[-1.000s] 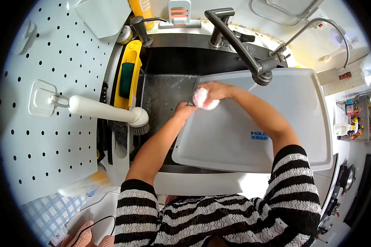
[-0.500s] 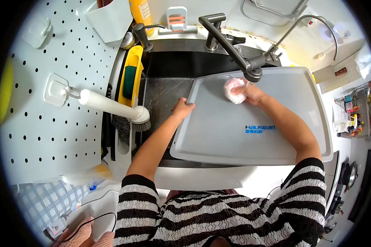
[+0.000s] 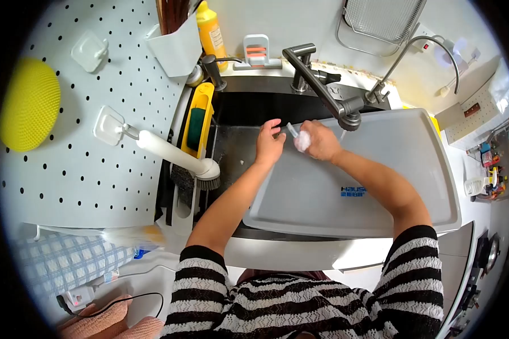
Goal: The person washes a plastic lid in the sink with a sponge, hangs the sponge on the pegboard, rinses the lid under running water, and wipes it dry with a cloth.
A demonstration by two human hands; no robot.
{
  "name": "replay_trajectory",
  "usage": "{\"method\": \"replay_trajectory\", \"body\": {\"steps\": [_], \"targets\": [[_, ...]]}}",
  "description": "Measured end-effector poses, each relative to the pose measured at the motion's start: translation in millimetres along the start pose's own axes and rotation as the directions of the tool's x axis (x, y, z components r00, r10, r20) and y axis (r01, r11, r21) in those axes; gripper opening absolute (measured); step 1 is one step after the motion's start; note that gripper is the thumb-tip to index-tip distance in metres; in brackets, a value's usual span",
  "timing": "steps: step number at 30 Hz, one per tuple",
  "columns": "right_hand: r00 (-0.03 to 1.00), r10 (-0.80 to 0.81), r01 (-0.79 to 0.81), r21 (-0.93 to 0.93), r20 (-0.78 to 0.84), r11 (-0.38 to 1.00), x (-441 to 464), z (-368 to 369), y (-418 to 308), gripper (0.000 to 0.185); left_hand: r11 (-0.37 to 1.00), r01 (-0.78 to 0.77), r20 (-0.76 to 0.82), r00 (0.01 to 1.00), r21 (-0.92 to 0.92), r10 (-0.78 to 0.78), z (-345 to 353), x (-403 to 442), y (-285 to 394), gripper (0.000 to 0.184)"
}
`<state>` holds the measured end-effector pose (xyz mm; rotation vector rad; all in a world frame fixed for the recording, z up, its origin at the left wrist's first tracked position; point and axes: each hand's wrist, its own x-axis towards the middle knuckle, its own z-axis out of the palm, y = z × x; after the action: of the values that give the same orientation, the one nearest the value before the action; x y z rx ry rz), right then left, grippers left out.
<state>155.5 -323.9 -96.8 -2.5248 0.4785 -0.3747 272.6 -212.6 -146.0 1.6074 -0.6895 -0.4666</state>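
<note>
A large grey plastic tray-like board [image 3: 401, 147] with blue lettering lies across the sink [image 3: 232, 148]. My right hand [image 3: 322, 141] is above its upper left part, closed on a soft pinkish-white scrubbing ball [image 3: 302, 141]. A short pale strip sticks out beside the ball; I cannot tell what it is. My left hand [image 3: 270, 144] is raised at the board's left edge, fingers apart and holding nothing, close to the strip. Over my right hand hangs the dark metal faucet [image 3: 345, 110].
At left, a yellow caddy [image 3: 201, 116] holds a green sponge. A white-handled brush [image 3: 172, 153] hangs from the pegboard [image 3: 79, 181], below a yellow round scrubber [image 3: 31, 104]. Behind the sink stand a soap dispenser [image 3: 214, 70], a yellow bottle [image 3: 211, 35] and a thin curved tap [image 3: 415, 45].
My left hand has let go of the board's left edge and risen, its fingers opening. My right hand has moved left with the scrubbing ball. The view has shifted left.
</note>
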Motion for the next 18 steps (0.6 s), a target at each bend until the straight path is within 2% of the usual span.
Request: {"method": "replay_trajectory", "body": {"steps": [1, 3, 4, 5, 6, 7, 9, 11, 13, 14, 15, 17, 18], "targets": [[1.0, -0.008, 0.008, 0.005, -0.005, 1.0, 4, 2, -2, 0.037, 0.998, -0.039, -0.018, 0.999, 0.044, 0.04, -2, 4, 11, 0.04], [0.994, 0.075, -0.059, 0.188, -0.079, 0.98, 12, 5, -7, 0.039, 0.992, -0.097, -0.042, 0.994, 0.086, 0.101, -8, 14, 26, 0.036], [0.979, 0.202, -0.184, 0.401, -0.003, 0.898, 17, 5, -8, 0.042, 0.991, -0.116, -0.04, 0.992, 0.07, 0.119, -11, 18, 35, 0.034], [0.98, 0.198, -0.179, 0.406, -0.005, 0.896, 21, 6, -11, 0.042, 0.989, -0.135, -0.039, 0.99, 0.053, 0.138, -13, 21, 39, 0.033], [0.934, 0.351, -0.285, 0.733, 0.067, 0.618, 26, 10, -16, 0.043, 0.995, -0.1, -0.033, 0.994, 0.023, 0.1, -13, 22, 39, 0.033], [0.871, 0.452, -0.321, 0.921, 0.196, 0.221, 29, 13, -21, 0.045, 0.994, -0.102, -0.035, 0.994, 0.028, 0.103, -10, 21, 35, 0.033], [0.859, 0.454, -0.346, 0.922, 0.235, 0.177, 34, 19, -31, 0.044, 0.996, -0.062, -0.004, 0.998, -0.058, 0.062, -3, 19, 31, 0.035], [0.845, 0.459, -0.37, 0.92, 0.275, 0.13, 41, 22, -38, 0.044, 0.999, -0.051, -0.051, 0.997, 0.002, 0.051, -5, 25, 35, 0.036], [0.789, 0.496, -0.482, 0.866, 0.362, 0.134, 51, 24, -42, 0.044, 0.941, -0.22, -0.186, 0.944, 0.257, 0.271, -16, 43, 43, 0.034], [0.789, 0.496, -0.481, 0.867, 0.363, 0.131, 54, 24, -45, 0.044, 0.889, -0.281, -0.189, 0.912, 0.361, 0.365, -25, 54, 47, 0.034], [0.803, 0.486, -0.426, 0.903, 0.345, 0.064, 57, 25, -49, 0.043, 0.812, -0.285, -0.177, 0.889, 0.51, 0.423, -36, 62, 57, 0.04], [0.828, 0.47, -0.308, 0.948, 0.307, -0.077, 65, 27, -57, 0.04, 0.598, -0.131, -0.16, 0.898, 0.79, 0.409, -54, 77, 73, 0.056], [0.863, 0.4, -0.272, 0.951, 0.31, -0.15, 74, 33, -54, 0.034, 0.565, -0.117, -0.176, 0.882, 0.817, 0.438, -61, 80, 85, 0.051]]}}
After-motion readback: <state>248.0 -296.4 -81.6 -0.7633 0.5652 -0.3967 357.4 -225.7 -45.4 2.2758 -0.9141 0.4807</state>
